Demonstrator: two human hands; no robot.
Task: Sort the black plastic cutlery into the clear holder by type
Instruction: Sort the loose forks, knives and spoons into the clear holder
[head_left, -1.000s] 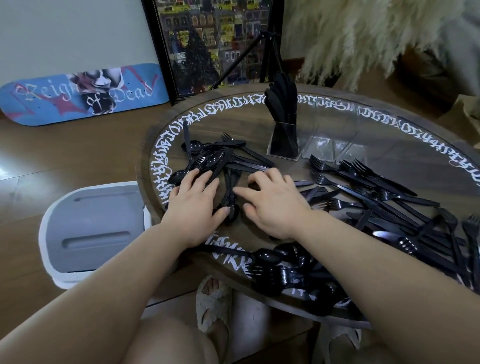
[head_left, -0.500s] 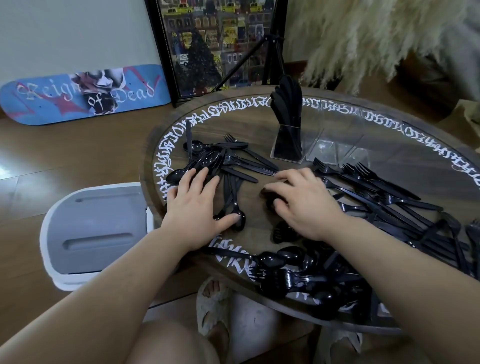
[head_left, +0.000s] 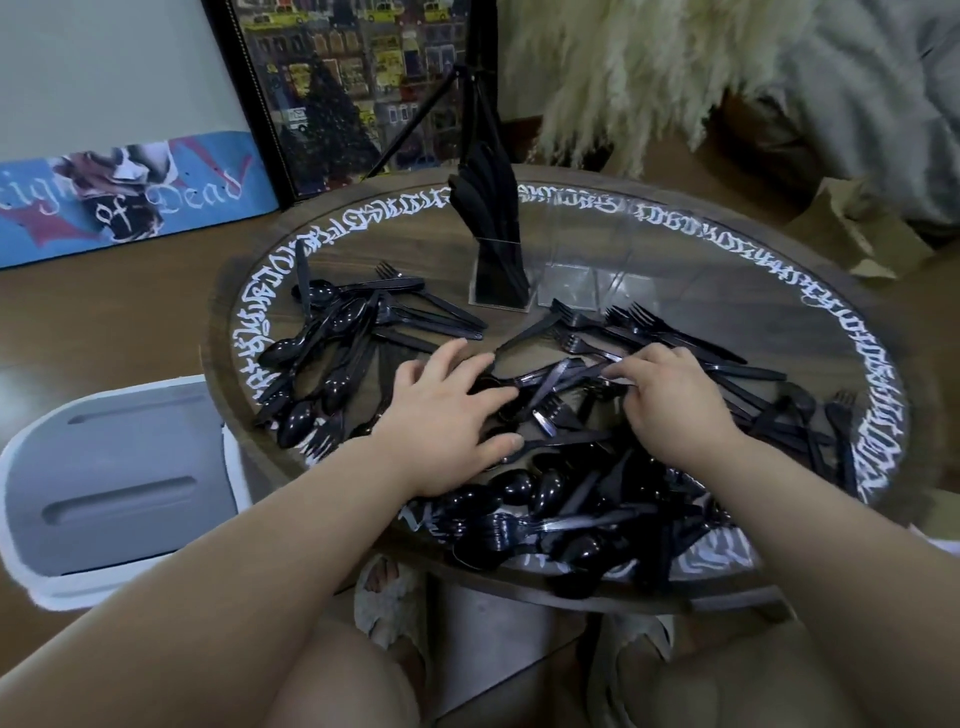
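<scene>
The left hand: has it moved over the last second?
Yes. The left hand has slid right along the table, away from the spoons it was resting on, and now lies in front of the clear holder, closer to the right hand.

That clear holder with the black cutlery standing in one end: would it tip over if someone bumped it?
Possibly. The clear holder looks like thin, light plastic, and the tall knives all stand in its left compartment while the others look empty, so the load is probably lopsided. On the smooth glass tabletop it might slide rather than topple.
</scene>
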